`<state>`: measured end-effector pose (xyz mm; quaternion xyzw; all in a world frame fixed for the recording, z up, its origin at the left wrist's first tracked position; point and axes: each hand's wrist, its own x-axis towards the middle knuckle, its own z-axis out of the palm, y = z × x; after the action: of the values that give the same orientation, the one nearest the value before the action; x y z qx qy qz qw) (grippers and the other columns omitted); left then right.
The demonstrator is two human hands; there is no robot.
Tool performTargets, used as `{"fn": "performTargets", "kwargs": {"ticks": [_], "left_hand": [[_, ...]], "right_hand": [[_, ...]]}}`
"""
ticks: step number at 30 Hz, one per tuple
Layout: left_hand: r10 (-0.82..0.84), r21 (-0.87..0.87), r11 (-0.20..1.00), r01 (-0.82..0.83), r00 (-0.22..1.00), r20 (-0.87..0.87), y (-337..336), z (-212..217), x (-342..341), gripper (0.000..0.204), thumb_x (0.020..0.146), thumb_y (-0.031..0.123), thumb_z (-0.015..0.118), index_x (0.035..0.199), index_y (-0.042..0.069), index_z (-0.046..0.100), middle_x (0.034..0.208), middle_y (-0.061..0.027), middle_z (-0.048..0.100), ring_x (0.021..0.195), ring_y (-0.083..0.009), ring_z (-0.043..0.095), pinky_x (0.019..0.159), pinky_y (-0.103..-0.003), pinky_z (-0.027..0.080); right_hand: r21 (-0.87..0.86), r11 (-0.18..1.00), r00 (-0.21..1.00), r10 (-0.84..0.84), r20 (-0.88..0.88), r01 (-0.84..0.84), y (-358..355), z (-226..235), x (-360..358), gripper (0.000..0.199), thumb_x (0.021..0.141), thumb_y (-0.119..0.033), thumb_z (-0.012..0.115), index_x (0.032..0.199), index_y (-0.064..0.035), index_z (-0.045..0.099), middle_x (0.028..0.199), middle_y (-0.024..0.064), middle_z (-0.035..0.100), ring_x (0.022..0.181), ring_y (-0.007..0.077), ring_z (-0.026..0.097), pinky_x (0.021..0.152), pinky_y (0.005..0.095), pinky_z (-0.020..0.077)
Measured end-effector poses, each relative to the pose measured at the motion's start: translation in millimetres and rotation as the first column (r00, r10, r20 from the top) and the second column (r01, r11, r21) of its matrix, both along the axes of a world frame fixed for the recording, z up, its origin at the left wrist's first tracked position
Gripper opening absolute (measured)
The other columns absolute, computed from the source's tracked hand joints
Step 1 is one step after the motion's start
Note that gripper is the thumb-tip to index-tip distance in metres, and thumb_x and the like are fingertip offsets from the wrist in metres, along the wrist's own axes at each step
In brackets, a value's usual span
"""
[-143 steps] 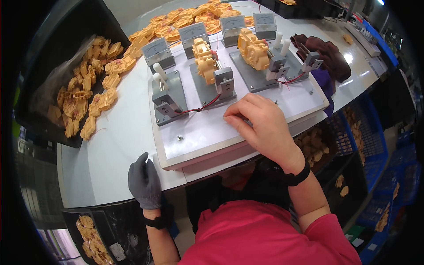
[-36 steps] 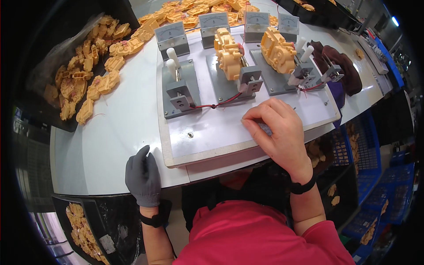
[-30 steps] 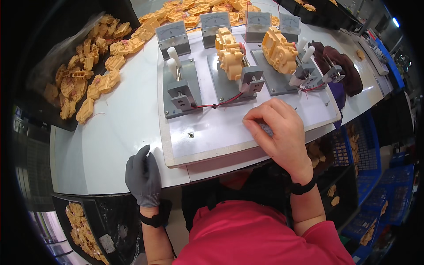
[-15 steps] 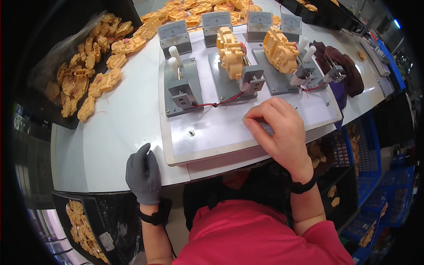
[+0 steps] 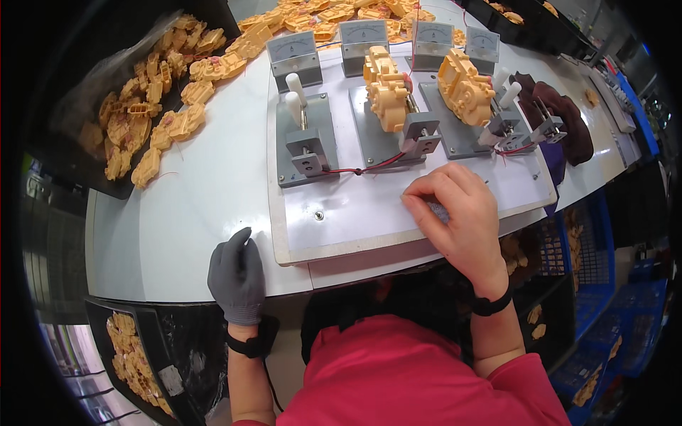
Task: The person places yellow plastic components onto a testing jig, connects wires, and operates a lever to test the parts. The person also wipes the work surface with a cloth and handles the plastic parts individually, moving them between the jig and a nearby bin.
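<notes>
My left hand (image 5: 236,277), in a grey glove, rests with curled fingers on the table near its front edge, left of a pale board (image 5: 362,243). Nothing shows in it. Over the board's front part is my bare right hand (image 5: 463,220), thumb and forefinger pressed together. A small grey patch shows inside the curl, too hidden to make out. Beyond it, two yellow-orange plastic housings (image 5: 388,99) sit on the middle and right grey test fixtures (image 5: 455,138). The left grey fixture (image 5: 307,135), with white-tipped posts, bears no housing. Red and black wires (image 5: 359,171) join the fixtures.
Several analog meters (image 5: 294,55) line the board's back. More housings (image 5: 320,28) are heaped behind them and fill a black bin (image 5: 117,186) at left. A dark cloth (image 5: 568,117) lies at right. Blue crates (image 5: 600,241) stand below right, another black bin (image 5: 160,341) below left.
The whole view has shifted slightly, so the board and meters appear a little further right. Both hands keep about the same pose and place on the table and board.
</notes>
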<state>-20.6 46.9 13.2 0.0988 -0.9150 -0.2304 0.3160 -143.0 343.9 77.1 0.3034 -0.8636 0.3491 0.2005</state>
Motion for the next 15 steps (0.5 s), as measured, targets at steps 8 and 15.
{"fn": "performTargets", "kwargs": {"ticks": [8,15], "left_hand": [[-0.001,-0.059,0.998,0.002,1.000,0.008,0.9,0.4,-2.8,0.021,0.090,0.002,0.066,0.110,0.008,0.072,0.077,-0.0075,0.060,0.067,-0.0218,0.058,0.062,-0.034,0.047],[-0.011,-0.060,0.998,0.012,1.000,0.005,1.5,2.3,-3.1,0.022,0.089,0.001,0.067,0.110,0.009,0.071,0.079,-0.0074,0.061,0.067,-0.0218,0.058,0.061,-0.034,0.047]], "right_hand": [[-0.002,1.000,1.000,0.003,-0.004,-0.003,1.5,-0.3,-0.2,0.009,0.084,-0.014,0.077,0.086,-0.0112,0.069,0.083,0.0025,0.061,0.080,0.0247,0.062,0.072,0.0390,0.0459],[0.005,1.000,1.000,0.020,0.022,-0.020,1.9,2.9,-0.5,0.009,0.081,-0.006,0.076,0.087,-0.0068,0.070,0.083,0.0050,0.066,0.078,0.0263,0.062,0.071,0.0364,0.0471]]}}
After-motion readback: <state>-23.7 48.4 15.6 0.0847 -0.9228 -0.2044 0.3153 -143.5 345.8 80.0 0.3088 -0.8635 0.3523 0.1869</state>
